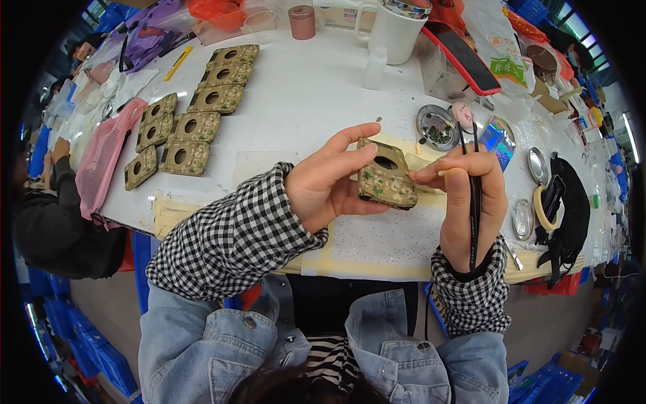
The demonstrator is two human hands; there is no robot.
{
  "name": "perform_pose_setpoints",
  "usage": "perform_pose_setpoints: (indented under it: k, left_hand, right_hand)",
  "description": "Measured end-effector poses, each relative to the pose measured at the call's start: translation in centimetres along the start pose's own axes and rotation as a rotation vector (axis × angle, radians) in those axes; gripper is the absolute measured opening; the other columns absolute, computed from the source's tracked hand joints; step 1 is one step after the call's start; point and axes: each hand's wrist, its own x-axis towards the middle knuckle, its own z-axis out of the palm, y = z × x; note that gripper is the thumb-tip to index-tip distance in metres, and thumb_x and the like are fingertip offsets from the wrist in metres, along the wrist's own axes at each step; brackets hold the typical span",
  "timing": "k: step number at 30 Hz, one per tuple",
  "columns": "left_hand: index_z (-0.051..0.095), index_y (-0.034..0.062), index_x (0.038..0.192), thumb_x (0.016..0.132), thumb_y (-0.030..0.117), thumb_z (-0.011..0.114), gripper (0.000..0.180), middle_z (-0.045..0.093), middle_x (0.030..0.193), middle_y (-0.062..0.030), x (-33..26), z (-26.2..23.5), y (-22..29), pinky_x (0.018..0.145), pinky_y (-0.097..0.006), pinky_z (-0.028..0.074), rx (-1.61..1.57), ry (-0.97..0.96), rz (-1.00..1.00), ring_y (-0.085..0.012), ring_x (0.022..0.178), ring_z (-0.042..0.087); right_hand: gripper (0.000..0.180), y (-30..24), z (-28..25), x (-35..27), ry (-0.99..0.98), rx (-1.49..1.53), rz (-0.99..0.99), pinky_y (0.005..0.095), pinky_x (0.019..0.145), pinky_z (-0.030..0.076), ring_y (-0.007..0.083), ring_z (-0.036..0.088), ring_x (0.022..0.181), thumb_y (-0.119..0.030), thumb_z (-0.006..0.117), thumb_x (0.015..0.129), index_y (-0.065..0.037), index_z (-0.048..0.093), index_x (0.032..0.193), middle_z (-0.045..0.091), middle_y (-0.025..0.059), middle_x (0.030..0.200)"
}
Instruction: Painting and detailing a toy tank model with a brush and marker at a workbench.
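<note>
As seen from above, with clock hours read around the held case and 12 pointing away from the wearer: contents itemised below.

Held case: one, small, camouflage-patterned, oval opening in the face; at clock centre, tilted, raised over the white bench.

Left grip: at 9 o'clock, closed on the held case, thumb on the face beside the opening, other fingers around the rear and lower edge.

Right grip: at 3 o'clock, closed around black tweezers, prongs toward 12 and apart; fingertips at the held case's right edge, perhaps touching, contact hard to make out.

Similar cases: several, camouflage, each with an opening, set in two adjoining columns, 9 to 10 o'clock.

Pink mesh pouch: 9 o'clock, beyond the similar cases.

Yellow stick: pen-like, 10 o'clock.

Pinkish lidded tin: 11 o'clock, far side.

White mug: 12 o'clock, behind a small white bottle.

Red-edged phone: 1 o'clock, slanted.

Round dish: between 1 and 2, dark bits inside.

Shiny blue packet: between 2 and 3.

Tape roll: 3 o'clock, beside black fabric.
</note>
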Motion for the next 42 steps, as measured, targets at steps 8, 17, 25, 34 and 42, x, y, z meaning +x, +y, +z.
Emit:
perform_pose_setpoints:
  k: [8, 17, 25, 34, 42]
  left_hand:
    - [0.019, 0.0115, 0.143, 0.098, 0.029, 0.04, 0.053, 0.046, 0.13, -0.0124, -0.1, 0.2, 0.1, 0.083, -0.03, 0.056, 0.013, 0.014, 0.002, -0.0229, 0.108, 0.059]
    - [0.019, 0.0117, 0.143, 0.097, 0.03, 0.04, 0.053, 0.046, 0.13, -0.0129, -0.1, 0.2, 0.0, 0.084, -0.031, 0.055, 0.014, 0.006, 0.006, -0.0231, 0.108, 0.058]
    - [0.019, 0.0118, 0.143, 0.097, 0.03, 0.041, 0.054, 0.046, 0.13, -0.0125, -0.1, 0.1, 0.0, 0.083, -0.031, 0.055, 0.008, -0.005, 0.01, -0.0223, 0.108, 0.058]
    - [0.018, 0.0116, 0.143, 0.097, 0.027, 0.042, 0.055, 0.046, 0.13, -0.013, -0.1, 0.2, 0.2, 0.082, -0.032, 0.056, 0.029, -0.006, 0.028, -0.0224, 0.107, 0.059]
    - [0.017, 0.0096, 0.143, 0.096, 0.019, 0.04, 0.053, 0.047, 0.13, -0.0165, 0.2, -0.4, 0.5, 0.083, -0.034, 0.056, 0.048, 0.005, 0.109, -0.0259, 0.107, 0.06]
  right_hand:
    - [0.008, -0.1, 0.2, -0.1, 0.016, 0.045, 0.021, 0.0232, 0.07, 0.047, 0.0114, 0.054, 0.073, -0.006, 0.049, 0.094, 0.001, 0.051, 0.095, 0.057, 0.0088, 0.081]
    - [0.008, 0.0, 0.1, -0.1, 0.01, 0.066, 0.074, 0.0235, 0.071, 0.048, 0.0112, 0.055, 0.075, -0.006, 0.048, 0.095, 0.001, 0.051, 0.095, 0.057, 0.0087, 0.081]
    - [0.011, -0.3, 0.2, -0.1, 0.046, 0.116, 0.144, 0.0251, 0.075, 0.051, 0.0134, 0.061, 0.079, -0.009, 0.046, 0.096, 0.002, 0.05, 0.096, 0.057, 0.0087, 0.083]
    - [0.013, -0.2, -1.3, 0.2, 0.23, 0.047, 0.116, 0.0248, 0.075, 0.05, 0.0138, 0.061, 0.078, -0.01, 0.048, 0.096, 0.002, 0.051, 0.095, 0.058, 0.0081, 0.085]
    - [0.011, 1.0, -2.6, 0.5, 0.062, -0.764, -0.15, 0.0311, 0.063, 0.044, 0.0251, 0.056, 0.07, 0.001, 0.068, 0.076, -0.001, 0.06, 0.083, 0.058, 0.0107, 0.077]
